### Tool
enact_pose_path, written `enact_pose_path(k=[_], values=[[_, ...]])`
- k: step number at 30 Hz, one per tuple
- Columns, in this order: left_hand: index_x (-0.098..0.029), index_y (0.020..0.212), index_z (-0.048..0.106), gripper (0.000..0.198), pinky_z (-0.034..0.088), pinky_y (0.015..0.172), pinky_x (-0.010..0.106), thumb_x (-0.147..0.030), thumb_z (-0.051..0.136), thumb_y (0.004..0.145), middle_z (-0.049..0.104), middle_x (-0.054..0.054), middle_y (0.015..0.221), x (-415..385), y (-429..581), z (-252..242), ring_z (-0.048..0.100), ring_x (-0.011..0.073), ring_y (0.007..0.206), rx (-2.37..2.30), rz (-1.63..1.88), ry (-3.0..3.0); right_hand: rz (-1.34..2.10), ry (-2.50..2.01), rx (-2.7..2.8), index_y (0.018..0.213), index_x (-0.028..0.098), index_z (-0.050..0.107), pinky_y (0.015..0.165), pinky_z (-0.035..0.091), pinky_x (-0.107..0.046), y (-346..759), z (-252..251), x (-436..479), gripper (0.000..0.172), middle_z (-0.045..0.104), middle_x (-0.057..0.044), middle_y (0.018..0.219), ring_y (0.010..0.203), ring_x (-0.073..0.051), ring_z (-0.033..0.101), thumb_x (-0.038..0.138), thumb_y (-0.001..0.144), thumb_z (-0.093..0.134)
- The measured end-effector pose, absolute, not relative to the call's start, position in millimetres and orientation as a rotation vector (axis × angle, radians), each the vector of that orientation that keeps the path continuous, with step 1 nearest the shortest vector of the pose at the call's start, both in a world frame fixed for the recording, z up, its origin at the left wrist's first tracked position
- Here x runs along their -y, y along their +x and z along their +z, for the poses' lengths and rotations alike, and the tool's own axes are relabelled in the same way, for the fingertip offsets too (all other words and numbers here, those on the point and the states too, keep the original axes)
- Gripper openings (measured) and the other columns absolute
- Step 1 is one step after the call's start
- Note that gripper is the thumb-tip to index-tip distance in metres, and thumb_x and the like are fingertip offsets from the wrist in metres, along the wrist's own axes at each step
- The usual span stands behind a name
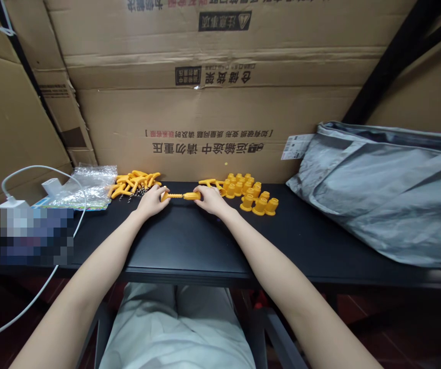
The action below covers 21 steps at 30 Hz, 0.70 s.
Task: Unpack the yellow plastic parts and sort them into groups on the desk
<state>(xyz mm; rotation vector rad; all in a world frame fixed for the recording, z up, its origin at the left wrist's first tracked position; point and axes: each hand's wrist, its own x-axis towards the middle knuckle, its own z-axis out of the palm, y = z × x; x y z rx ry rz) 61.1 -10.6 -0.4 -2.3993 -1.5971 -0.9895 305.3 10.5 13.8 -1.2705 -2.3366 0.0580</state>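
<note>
My left hand is closed on the left end of a yellow piece with a ridged, screw-like shaft. Opposite it, my right hand grips a yellow handle-like part, which lines up with the shaft and appears to touch it. Behind my left hand lies a pile of yellow handles with metal spirals. Several yellow cups stand in a cluster to the right of my right hand, and one yellow handle lies just behind that hand.
A grey bag rests on the right of the black table. Clear plastic bags, a white charger and its cable are at the left. Cardboard stands behind the table.
</note>
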Motion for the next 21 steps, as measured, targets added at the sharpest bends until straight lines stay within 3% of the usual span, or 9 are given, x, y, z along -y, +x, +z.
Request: enact_pose_path(k=[5,13,18,21], values=[[-0.023,0.098,0.064,0.02,0.049,0.077,0.03,-0.032,0.056,0.082,0.055,0.002,0.084,14.0,61.3,1.7,0.057,0.0166,0.077,1.577,-0.959,-2.431,0.126,-1.103,2.342,0.106,0.018,0.06,0.082,0.041,-0.032,306.7,12.9,-9.7,0.022,0.066,-0.007,0.1,0.08,-0.017,0.058,0.023,0.085,0.059],[-0.024,0.097,0.063,0.019,0.048,0.077,0.029,-0.03,0.058,0.08,0.058,0.002,0.09,19.4,62.5,8.1,0.058,0.0173,0.082,1.558,-0.949,-2.401,0.445,-1.073,2.252,0.103,0.017,0.061,0.072,0.044,-0.027,305.5,11.0,-8.6,0.021,0.065,-0.004,0.086,0.072,-0.015,0.057,0.03,0.091,0.051],[-0.023,0.097,0.063,0.018,0.048,0.079,0.03,-0.029,0.059,0.08,0.06,0.003,0.092,19.7,62.9,11.2,0.059,0.018,0.083,1.574,-0.967,-2.379,0.747,-1.059,2.063,0.095,0.018,0.058,0.06,0.044,-0.024,302.4,10.7,-12.2,0.034,0.06,0.001,0.07,0.052,-0.011,0.052,0.048,0.094,0.042],[-0.023,0.097,0.063,0.018,0.049,0.079,0.031,-0.029,0.06,0.08,0.06,0.004,0.092,20.2,62.7,12.5,0.06,0.0186,0.084,1.577,-0.975,-2.381,0.88,-1.043,1.99,0.09,0.017,0.057,0.061,0.046,-0.024,301.8,11.2,-14.4,0.039,0.062,0.001,0.069,0.049,-0.01,0.053,0.053,0.093,0.042]])
